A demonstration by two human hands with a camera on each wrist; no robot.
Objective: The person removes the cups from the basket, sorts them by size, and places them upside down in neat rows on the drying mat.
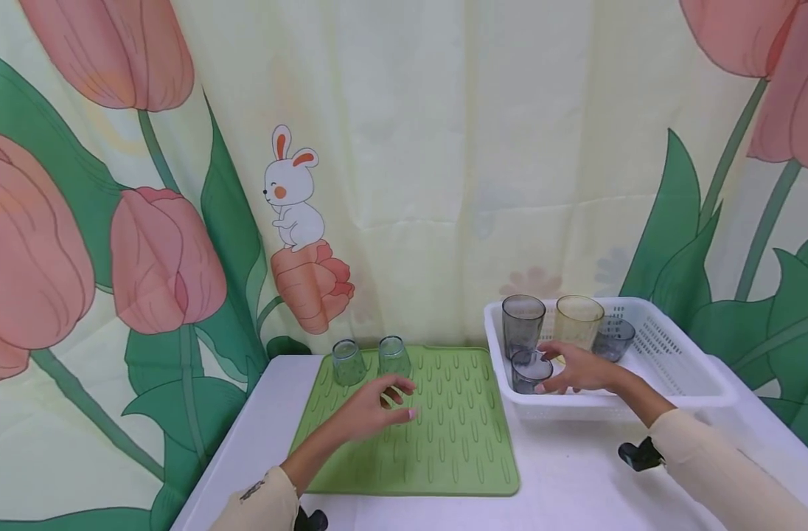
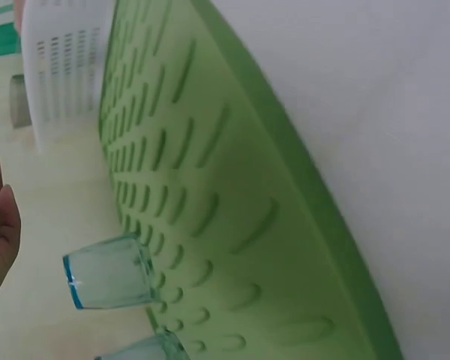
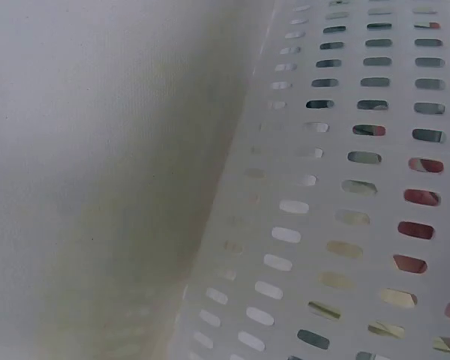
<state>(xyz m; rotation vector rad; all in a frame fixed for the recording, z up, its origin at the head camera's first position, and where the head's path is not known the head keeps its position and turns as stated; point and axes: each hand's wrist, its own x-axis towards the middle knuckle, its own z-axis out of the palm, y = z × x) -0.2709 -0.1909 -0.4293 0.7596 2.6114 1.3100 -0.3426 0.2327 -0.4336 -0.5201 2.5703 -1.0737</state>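
My right hand (image 1: pixel 579 367) reaches over the near side of a white basket and holds a small grey glass (image 1: pixel 530 376) between thumb and fingers at its right side. Over the middle of a green drying mat (image 1: pixel 457 442), my left hand (image 1: pixel 372 409) hovers with relaxed, slightly bent fingers and nothing in them. Behind it, two greenish-blue glasses (image 1: pixel 348 365) (image 1: pixel 394 360) stand on the mat's far edge, wider end down. The left wrist view shows one blue-edged glass (image 2: pixel 111 274) whole and the other (image 2: pixel 146 349) cut off. My right hand is outside the right wrist view.
The white perforated basket (image 1: pixel 683 361) also holds a tall grey glass (image 1: pixel 523 324), a yellowish glass (image 1: pixel 579 322) and a low grey glass (image 1: pixel 614 341). Its slotted wall (image 3: pixel 345 217) fills much of the right wrist view. A curtain with printed tulips hangs behind the white table (image 1: pixel 563 472).
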